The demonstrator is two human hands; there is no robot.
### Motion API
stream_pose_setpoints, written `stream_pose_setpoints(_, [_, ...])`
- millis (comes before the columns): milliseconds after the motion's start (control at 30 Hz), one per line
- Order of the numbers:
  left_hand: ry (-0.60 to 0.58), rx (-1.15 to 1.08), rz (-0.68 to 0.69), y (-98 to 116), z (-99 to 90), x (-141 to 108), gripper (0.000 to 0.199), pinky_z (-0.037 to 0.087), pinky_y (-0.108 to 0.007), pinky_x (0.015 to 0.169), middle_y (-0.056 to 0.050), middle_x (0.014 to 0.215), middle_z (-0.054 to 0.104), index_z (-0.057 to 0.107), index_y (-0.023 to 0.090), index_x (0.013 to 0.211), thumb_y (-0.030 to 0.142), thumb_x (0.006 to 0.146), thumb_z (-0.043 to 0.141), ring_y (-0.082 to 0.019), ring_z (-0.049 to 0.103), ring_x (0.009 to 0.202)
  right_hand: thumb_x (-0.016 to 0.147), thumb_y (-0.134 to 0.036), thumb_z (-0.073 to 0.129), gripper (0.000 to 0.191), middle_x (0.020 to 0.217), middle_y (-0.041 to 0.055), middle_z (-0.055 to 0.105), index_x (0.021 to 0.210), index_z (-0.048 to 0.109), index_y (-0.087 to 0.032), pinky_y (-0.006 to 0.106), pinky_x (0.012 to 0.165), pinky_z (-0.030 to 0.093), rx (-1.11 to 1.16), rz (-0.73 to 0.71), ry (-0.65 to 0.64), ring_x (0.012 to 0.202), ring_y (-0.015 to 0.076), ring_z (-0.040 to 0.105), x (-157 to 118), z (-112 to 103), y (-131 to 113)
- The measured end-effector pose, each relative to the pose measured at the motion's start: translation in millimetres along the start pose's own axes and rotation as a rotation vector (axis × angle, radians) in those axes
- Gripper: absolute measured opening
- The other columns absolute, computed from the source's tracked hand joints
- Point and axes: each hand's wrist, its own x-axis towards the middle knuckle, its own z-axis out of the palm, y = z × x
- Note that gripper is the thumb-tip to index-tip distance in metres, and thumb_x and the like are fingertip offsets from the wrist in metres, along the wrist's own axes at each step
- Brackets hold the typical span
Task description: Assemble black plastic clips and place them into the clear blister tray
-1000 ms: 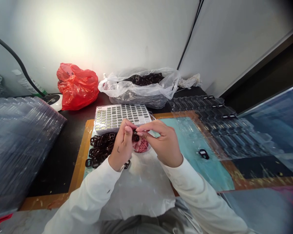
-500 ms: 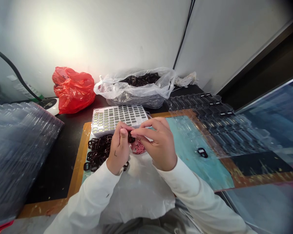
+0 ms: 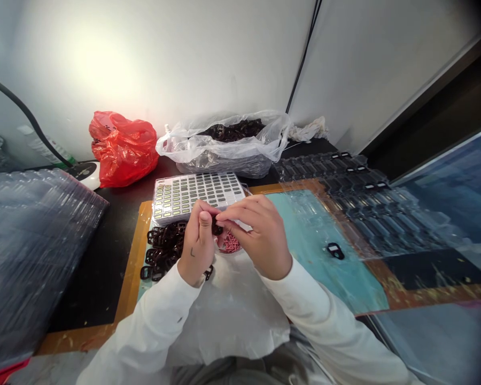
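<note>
Both hands meet over the middle of the work mat. My left hand [image 3: 198, 240] is closed around a small dark plastic piece [image 3: 217, 226], mostly hidden by the fingers. With thumb and fingertips pinched together, my right hand [image 3: 264, 232] touches the top of that piece; whether something tiny sits in the pinch cannot be seen. A heap of dark brown plastic frames [image 3: 166, 246] lies just left of my left hand. Below the fingertips is a shallow dish of small pink parts [image 3: 229, 243]. Behind the hands stands a white tray [image 3: 196, 195] with rows of small rectangular pieces.
A clear bag [image 3: 224, 149] of dark parts and a red plastic bag [image 3: 122, 152] stand by the wall. Stacked clear blister trays [image 3: 32, 240] fill the left side. More clear trays [image 3: 369, 208] lie at right, near one black piece [image 3: 335, 251] on the blue mat [image 3: 304, 235].
The whole view has shifted slightly. Both hands keep nearly the same pose around the dark piece, with only a slight motion of the right fingers.
</note>
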Motion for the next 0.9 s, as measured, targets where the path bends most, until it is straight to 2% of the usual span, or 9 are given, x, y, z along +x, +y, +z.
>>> stream_pose_setpoints(133, [-0.013,-0.088,-0.061,2.0,2.3,0.0,0.042,0.036,-0.022,0.041,0.003,0.06,0.046,0.047,0.021,0.087,0.061,0.094,0.036,-0.009,0.044,0.045,0.085,-0.029,0.073,0.01,0.083,-0.0003,0.068,0.087,0.065,-0.023,0.032,0.079,0.045,0.143,0.101,-0.027,0.082,0.0171,0.059,2.8,0.3,1.2])
stream_pose_setpoints(233, [-0.034,-0.205,-0.132,3.3,4.3,1.3,0.043,0.033,-0.019,0.039,0.004,0.054,0.046,0.046,0.021,0.087,0.062,0.094,0.036,-0.009,0.041,0.042,0.088,-0.03,0.068,0.011,0.085,0.0007,0.066,0.087,0.062,-0.021,0.03,0.076,0.049,0.369,0.225,-0.078,0.081,0.0154,0.061,4.6,1.0,2.9])
stream_pose_setpoints(300, [-0.044,-0.259,-0.141,4.3,5.1,2.3,0.042,0.032,-0.019,0.038,0.004,0.052,0.046,0.046,0.022,0.087,0.062,0.094,0.035,-0.009,0.039,0.04,0.091,-0.031,0.062,0.011,0.087,0.0016,0.066,0.088,0.063,-0.02,0.028,0.072,0.051,0.505,0.309,-0.114,0.079,0.0142,0.062,5.0,1.3,3.7])
stream_pose_setpoints(367, [-0.041,-0.271,-0.128,5.0,5.1,2.9,0.041,0.031,-0.018,0.038,0.005,0.051,0.046,0.046,0.022,0.087,0.061,0.095,0.034,-0.008,0.038,0.038,0.091,-0.03,0.062,0.011,0.087,0.0017,0.066,0.089,0.064,-0.02,0.026,0.068,0.052,0.55,0.34,-0.11,0.077,0.0133,0.063,4.7,1.2,3.8])
stream_pose_setpoints(433, [-0.021,-0.255,-0.13,5.1,4.2,3.2,0.042,0.032,-0.019,0.039,0.005,0.051,0.045,0.047,0.022,0.087,0.061,0.094,0.035,-0.009,0.039,0.039,0.089,-0.027,0.065,0.007,0.087,0.0016,0.067,0.089,0.066,-0.02,0.026,0.069,0.053,0.484,0.263,-0.073,0.078,0.0136,0.063,3.9,0.9,3.3])
stream_pose_setpoints(500, [0.015,-0.217,-0.135,4.4,2.7,3.4,0.043,0.034,-0.019,0.04,0.004,0.052,0.045,0.048,0.022,0.087,0.062,0.094,0.035,-0.009,0.042,0.041,0.086,-0.023,0.068,0.003,0.088,0.0019,0.069,0.089,0.068,-0.021,0.028,0.073,0.054,0.351,0.111,-0.038,0.081,0.0147,0.064,2.7,0.5,2.6])
stream_pose_setpoints(600, [0.064,-0.125,-0.105,3.5,0.5,4.1,0.045,0.035,-0.02,0.041,0.003,0.057,0.046,0.051,0.021,0.086,0.063,0.093,0.035,-0.009,0.043,0.044,0.086,-0.019,0.069,0.005,0.091,0.0024,0.071,0.088,0.072,-0.023,0.028,0.076,0.053,0.186,-0.05,-0.022,0.084,0.0151,0.066,1.3,0.1,2.5])
stream_pose_setpoints(767, [0.068,-0.058,-0.168,5.5,-0.1,6.0,0.043,0.034,-0.019,0.044,0.002,0.061,0.046,0.051,0.019,0.082,0.058,0.094,0.039,-0.008,0.042,0.048,0.089,-0.019,0.065,0.009,0.09,0.003,0.071,0.088,0.074,-0.022,0.027,0.072,0.053,0.127,-0.074,-0.11,0.081,0.015,0.066,1.0,-1.5,8.5])
stream_pose_setpoints(900, [0.043,-0.004,-0.183,8.1,-0.5,6.7,0.042,0.038,-0.02,0.047,0.001,0.063,0.048,0.051,0.019,0.081,0.057,0.096,0.038,-0.008,0.045,0.051,0.092,-0.019,0.06,0.014,0.092,0.0048,0.071,0.09,0.073,-0.02,0.029,0.073,0.052,0.063,-0.132,-0.14,0.083,0.0164,0.065,1.7,-3.2,14.3])
